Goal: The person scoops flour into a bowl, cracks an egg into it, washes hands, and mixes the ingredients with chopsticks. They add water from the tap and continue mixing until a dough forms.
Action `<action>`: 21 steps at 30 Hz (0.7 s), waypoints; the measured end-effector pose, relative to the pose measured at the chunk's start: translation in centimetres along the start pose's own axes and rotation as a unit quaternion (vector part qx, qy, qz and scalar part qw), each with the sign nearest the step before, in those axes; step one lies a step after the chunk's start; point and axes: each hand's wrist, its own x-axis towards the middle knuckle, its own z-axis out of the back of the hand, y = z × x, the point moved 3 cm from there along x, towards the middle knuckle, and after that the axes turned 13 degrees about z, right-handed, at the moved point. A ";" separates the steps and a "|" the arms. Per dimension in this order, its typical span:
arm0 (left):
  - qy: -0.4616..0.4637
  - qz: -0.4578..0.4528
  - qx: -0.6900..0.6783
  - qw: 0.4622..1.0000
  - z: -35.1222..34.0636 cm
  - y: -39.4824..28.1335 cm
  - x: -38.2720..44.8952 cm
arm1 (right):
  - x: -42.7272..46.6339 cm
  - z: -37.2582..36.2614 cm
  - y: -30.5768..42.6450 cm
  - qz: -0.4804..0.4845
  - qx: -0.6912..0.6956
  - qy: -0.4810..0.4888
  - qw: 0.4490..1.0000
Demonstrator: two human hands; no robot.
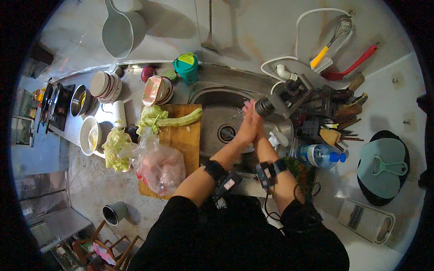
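My left hand [247, 127] and my right hand [258, 128] are pressed together, palm to palm, over the stainless steel sink [213, 135]. Their fingers point away from me, beneath the dark spout of the faucet [266, 106]. No object shows between them. Splashes of water appear just left of the fingertips. The left hand's fingertips look extended and slightly apart; the spout partly covers the right hand's fingers. Below and left of the hands lies the round sink drain [227, 133]. A white object [278, 138], too unclear to name, rests at the sink's right side.
Left of the sink, a wooden cutting board [190, 142] bears a peeled long gourd [181, 118] and a plastic bag of raw meat [162, 169]. Leafy cabbage [116, 149] lies farther left. A utensil rack [308, 118] and a plastic bottle [318, 155] stand right.
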 end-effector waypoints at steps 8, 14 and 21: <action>-0.153 0.144 0.045 0.977 2.2 0.8 4.5 | -2.8 -2.4 0.0 -0.075 0.211 -0.105 0.969; 0.112 0.126 -0.416 0.893 2.3 2.9 3.0 | -2.9 -6.0 6.3 -0.063 0.260 -0.141 0.953; 0.131 0.221 -0.528 0.810 -1.4 4.4 -0.5 | 0.5 -3.4 3.3 -0.077 0.220 -0.104 0.967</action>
